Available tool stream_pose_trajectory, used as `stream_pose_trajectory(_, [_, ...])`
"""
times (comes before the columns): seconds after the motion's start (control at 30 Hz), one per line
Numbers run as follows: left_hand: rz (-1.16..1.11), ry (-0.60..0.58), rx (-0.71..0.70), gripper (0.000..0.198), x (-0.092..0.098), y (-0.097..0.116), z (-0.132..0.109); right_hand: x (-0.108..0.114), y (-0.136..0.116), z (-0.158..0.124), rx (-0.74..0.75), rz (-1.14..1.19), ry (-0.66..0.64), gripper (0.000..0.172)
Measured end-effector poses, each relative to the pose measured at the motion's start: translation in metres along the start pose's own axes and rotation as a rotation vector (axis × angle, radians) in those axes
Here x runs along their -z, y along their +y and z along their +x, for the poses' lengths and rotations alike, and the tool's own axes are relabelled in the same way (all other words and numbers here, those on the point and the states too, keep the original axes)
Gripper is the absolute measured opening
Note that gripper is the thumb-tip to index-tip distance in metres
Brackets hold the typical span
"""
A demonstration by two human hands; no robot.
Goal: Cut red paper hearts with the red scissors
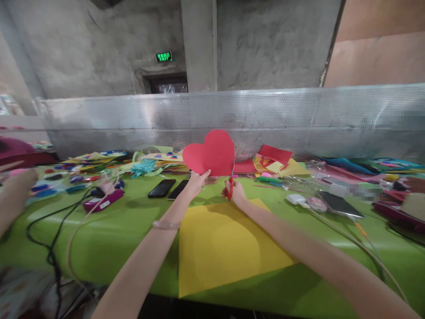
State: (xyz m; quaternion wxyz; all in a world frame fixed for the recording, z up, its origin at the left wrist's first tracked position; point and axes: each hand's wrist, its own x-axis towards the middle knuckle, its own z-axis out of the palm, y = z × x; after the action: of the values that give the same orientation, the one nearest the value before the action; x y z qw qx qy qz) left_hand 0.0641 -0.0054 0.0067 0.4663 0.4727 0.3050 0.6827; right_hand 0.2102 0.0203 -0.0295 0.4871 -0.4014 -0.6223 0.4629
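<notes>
A red paper heart is held up in front of me, above the table. My left hand pinches its lower edge, thumb on the near face. In my right hand is a pair of red-handled scissors, their blades upright along the heart's right edge. Whether the blades are apart or together is too small to tell. Below both hands lies a large yellow sheet of paper, reaching over the table's front edge.
On the green tablecloth lie two dark phones, a purple power strip with cables, and a charging phone at right. Craft paper scraps line the back before a perforated metal panel. Another person's arm reaches in at left.
</notes>
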Motion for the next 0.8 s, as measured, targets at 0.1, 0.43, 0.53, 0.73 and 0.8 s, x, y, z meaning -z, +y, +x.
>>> stream_pose_trajectory(0.1, [-0.006, -0.001, 0.001, 0.019, 0.0002, 0.0001, 0.0001, 0.0001, 0.0001, 0.0001, 0.000, 0.002, 0.000, 0.018])
stream_pose_trajectory(0.43, [-0.021, 0.000, 0.012, 0.017, -0.0008, 0.0015, -0.0002, 0.0004, -0.0029, -0.0023, 0.023, 0.030, 0.025, 0.017])
stream_pose_trajectory(0.53, [-0.027, 0.002, 0.015, 0.020, -0.0006, 0.0013, 0.0008, 0.0020, -0.0054, -0.0035, 0.040, 0.052, 0.040, 0.017])
stream_pose_trajectory(0.73, [-0.024, -0.012, 0.023, 0.028, 0.0008, -0.0001, 0.0019, 0.0030, -0.0035, 0.0001, 0.036, 0.069, 0.040, 0.015])
stream_pose_trajectory(0.8, [-0.017, -0.024, 0.029, 0.030, 0.0007, -0.0002, 0.0014, 0.0025, -0.0012, 0.0020, 0.033, 0.070, 0.037, 0.014])
